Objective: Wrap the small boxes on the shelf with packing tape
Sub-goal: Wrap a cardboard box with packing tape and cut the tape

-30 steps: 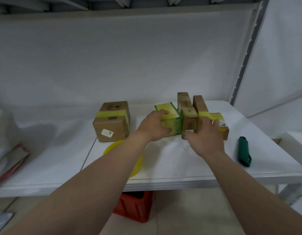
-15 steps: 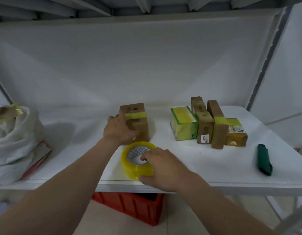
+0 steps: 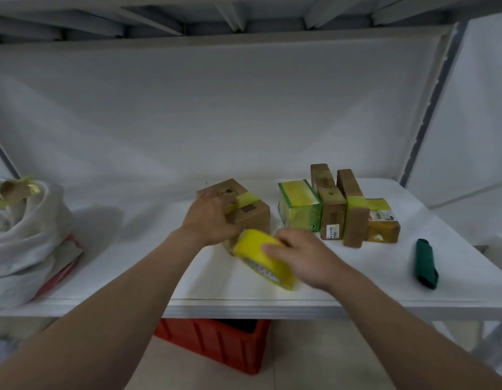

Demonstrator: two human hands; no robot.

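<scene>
Gripping the tape roll [image 3: 256, 247] with the right hand [image 3: 303, 257], fingers curled over its rim. The roll is tipped up on edge, just off the shelf [image 3: 356, 280] surface near the front, and looks to be touching the near side of the brown box [image 3: 252, 213] being worked on. Left hand [image 3: 210, 220] is wrapped around that box's near-left corner, holding it steady. Can't tell if a free end of tape is pulled out yet, it's too blurry there.

Progress-wise, I'd say this is a fair way along. The brown box has one yellow band across its top, so it's partly done and probably getting another pass. Off to the right there's a tight cluster: a green box [image 3: 299, 206], two tall brown boxes [image 3: 328, 204] [image 3: 354, 212] and a low labelled box [image 3: 383, 220], all touching or nearly so. Each shows yellow tape on it, so those read as finished to me, though I can't see their back sides.

Further right lies a green cutter [image 3: 425, 263], untouched, which I'd guess is needed once the wrap is laid. White bag [image 3: 24, 235] sits at the far left, red crate [image 3: 216, 342] under the shelf.
</scene>
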